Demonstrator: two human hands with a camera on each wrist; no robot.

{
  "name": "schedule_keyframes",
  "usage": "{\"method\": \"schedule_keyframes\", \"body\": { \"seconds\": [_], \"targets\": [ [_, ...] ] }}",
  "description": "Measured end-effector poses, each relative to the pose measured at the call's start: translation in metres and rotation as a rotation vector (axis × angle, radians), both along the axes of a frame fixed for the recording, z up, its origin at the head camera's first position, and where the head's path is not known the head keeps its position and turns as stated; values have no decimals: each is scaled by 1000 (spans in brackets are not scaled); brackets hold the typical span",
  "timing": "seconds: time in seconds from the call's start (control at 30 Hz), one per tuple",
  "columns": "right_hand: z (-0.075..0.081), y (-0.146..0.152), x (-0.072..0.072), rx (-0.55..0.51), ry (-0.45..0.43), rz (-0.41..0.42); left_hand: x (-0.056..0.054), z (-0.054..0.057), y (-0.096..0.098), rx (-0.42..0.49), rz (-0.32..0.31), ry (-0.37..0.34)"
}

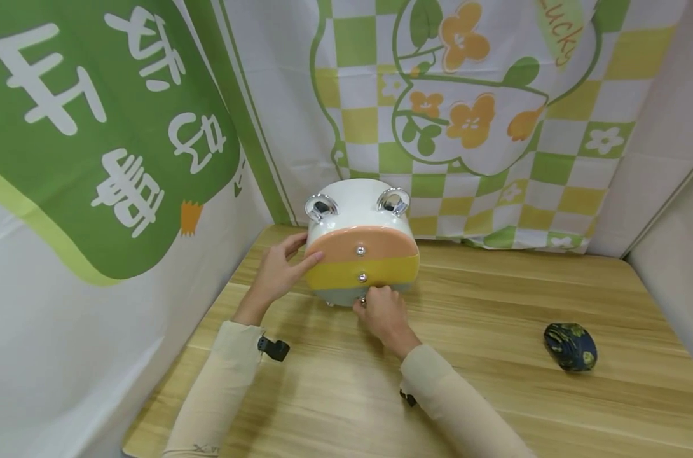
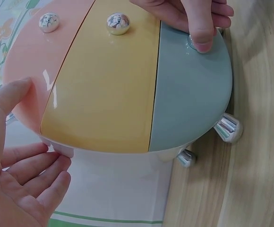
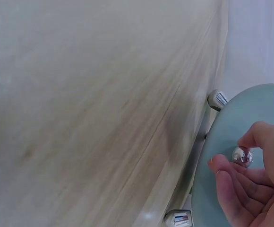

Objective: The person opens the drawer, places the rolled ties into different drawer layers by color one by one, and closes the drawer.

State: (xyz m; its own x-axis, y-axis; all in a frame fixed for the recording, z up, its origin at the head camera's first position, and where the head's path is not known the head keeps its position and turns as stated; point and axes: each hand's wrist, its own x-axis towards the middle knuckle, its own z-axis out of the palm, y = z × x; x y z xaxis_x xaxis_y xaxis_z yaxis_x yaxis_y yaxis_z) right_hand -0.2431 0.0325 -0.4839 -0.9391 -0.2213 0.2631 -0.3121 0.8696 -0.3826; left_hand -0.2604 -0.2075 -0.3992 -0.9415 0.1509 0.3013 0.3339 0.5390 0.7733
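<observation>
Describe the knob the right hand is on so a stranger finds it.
On the wooden table stands a white box whose front is striped orange, yellow and grey-green. Three silver knobs run down that front. The lowest knob is alone on the grey-green band and the only one the right hand pinches.

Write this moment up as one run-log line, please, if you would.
left hand: touches left side of cabinet; right hand: grips bottom knob; cabinet: upright on table, fronts look flush; dark patterned object: at right
</observation>
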Motion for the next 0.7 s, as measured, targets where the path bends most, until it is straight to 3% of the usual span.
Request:
{"method": "schedule_keyframes", "body": {
  "seconds": [0.7],
  "targets": [
    [-2,-1,1,0,68,19,0,0,-1,0,2,-10]
  ]
}}
